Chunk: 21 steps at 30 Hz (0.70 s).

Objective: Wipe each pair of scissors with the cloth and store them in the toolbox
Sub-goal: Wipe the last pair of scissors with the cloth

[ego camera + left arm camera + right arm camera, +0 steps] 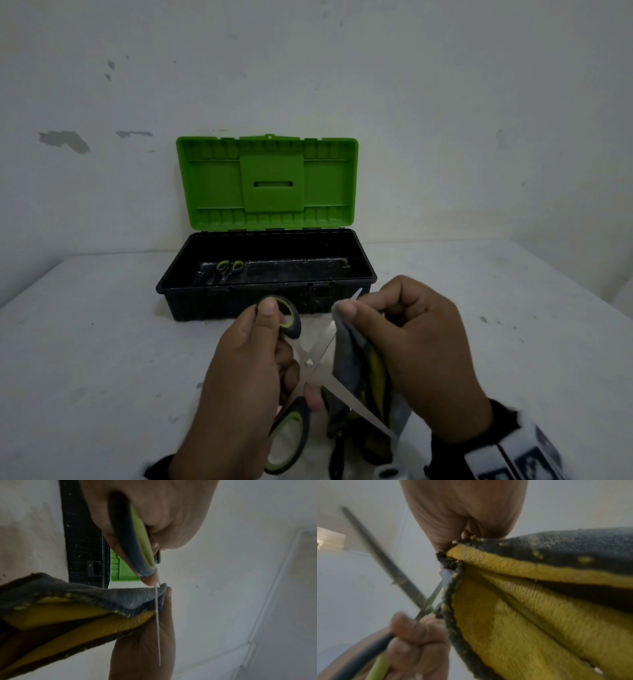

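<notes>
My left hand [246, 370] grips a pair of scissors [310, 363] with black and green handles, thumb on the upper loop, blades spread wide apart. My right hand [421, 349] pinches a grey and yellow cloth [356, 363] over the upper blade near its tip. In the left wrist view the thin blade [157, 615] runs through the fold of the cloth [85, 608]. The right wrist view has the cloth [530, 615] close up and the free blade [388, 563] to the left. Behind the hands stands the black toolbox [191, 305], green lid [270, 181] up, with a small pair of scissors [228, 268] inside at the left.
The toolbox stands on a white table [102, 359] against a scuffed white wall. A dark object [337, 445] lies on the table under the cloth, mostly hidden. The table's edges run off at the far left and right.
</notes>
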### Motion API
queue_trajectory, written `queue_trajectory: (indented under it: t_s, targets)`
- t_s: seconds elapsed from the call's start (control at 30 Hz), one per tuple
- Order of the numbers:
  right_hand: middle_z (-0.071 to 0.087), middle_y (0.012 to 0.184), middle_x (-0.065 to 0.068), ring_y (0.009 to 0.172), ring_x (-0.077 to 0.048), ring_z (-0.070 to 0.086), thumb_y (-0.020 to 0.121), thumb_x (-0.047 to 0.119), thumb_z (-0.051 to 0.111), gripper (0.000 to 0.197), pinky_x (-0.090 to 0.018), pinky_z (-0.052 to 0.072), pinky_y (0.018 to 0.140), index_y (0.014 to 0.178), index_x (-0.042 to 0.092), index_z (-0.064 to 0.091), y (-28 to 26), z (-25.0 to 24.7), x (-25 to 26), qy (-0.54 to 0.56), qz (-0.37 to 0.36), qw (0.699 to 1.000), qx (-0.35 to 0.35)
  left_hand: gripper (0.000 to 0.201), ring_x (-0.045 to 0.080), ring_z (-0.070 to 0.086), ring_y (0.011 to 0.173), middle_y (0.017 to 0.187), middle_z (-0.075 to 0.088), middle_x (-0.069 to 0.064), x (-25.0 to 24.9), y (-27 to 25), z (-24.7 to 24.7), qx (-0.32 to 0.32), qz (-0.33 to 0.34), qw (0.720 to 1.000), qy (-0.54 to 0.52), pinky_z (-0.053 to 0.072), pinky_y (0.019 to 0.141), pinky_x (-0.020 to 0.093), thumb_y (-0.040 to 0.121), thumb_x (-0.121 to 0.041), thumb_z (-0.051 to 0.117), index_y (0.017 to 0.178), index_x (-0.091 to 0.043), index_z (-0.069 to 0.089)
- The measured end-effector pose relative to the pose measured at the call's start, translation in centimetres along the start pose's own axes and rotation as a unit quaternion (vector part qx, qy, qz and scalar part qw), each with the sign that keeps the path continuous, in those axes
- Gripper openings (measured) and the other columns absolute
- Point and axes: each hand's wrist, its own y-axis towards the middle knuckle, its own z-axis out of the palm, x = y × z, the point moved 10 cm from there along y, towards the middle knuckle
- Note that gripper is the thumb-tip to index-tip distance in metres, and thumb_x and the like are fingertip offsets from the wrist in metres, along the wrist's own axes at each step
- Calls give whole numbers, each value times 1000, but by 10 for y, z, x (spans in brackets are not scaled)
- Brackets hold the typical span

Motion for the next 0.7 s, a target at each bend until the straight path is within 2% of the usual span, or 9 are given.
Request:
queue_trajectory:
  t_s: [0.1,0.17,0.27,0.33,0.43,0.5,0.53,0.6,0.7]
  targets:
    - [72,64,-4,58,-22,68,73,24,83,18,-37,57,56,68,14,69,11,-16,-7,3,20,999,-42,41,24,28,51,49,24,-2,7,-2,-1,-5,-8,1000,12,41,62,51,99,-44,41,82,-14,63]
    - [71,62,-5,56,-21,67,73,24,83,19,-34,55,54,66,14,68,12,-20,-10,20,33,998,-42,41,30,32,57,50,26,1,9,-3,1,-11,-19,1000,9,42,59,46,100,-43,41,85,-10,61]
    - [71,63,-6,56,-21,66,70,25,83,20,-27,54,53,67,13,67,-4,5,-7,31,55,997,44,40,34,38,65,62,30,10,7,-2,1,-15,-29,999,0,46,41,31,101,-40,40,92,-6,60]
    - [72,64,-4,57,-20,67,69,27,83,21,-24,53,53,67,14,66,-16,18,-5,31,65,995,71,40,33,38,65,66,34,10,5,-1,2,-9,-25,1000,3,45,37,28,100,-41,41,94,-7,60]
    - [71,63,-1,57,-18,67,72,25,82,18,-24,53,53,68,15,67,-13,11,-9,14,49,998,25,40,33,38,63,62,35,11,4,-2,3,3,-16,1000,7,47,39,31,100,-41,40,96,-6,59]
    - [71,63,-2,57,-19,66,74,25,82,18,-27,53,53,68,14,68,0,-2,-13,6,46,999,-21,41,33,38,62,55,33,11,5,-2,2,7,-6,1000,18,48,49,39,99,-41,40,95,-5,59]
    - [71,62,-3,57,-20,67,74,26,82,19,-29,54,54,68,14,68,6,-9,-16,4,49,998,-39,40,33,37,62,50,29,5,5,-3,2,9,-1,1000,21,45,56,43,99,-41,40,93,-7,60]
    - [71,63,-4,58,-22,67,73,30,82,22,-36,56,57,68,13,69,16,-21,-22,0,61,996,-71,39,34,36,61,48,26,-1,3,-3,2,10,11,1000,21,39,62,48,99,-41,40,82,-14,62]
    - [70,63,-7,55,-18,63,70,39,78,30,-33,54,54,70,11,68,22,-34,-27,16,83,992,-90,40,36,40,54,50,27,1,-8,-2,-4,-9,53,997,48,47,56,45,95,-46,41,72,-20,61]
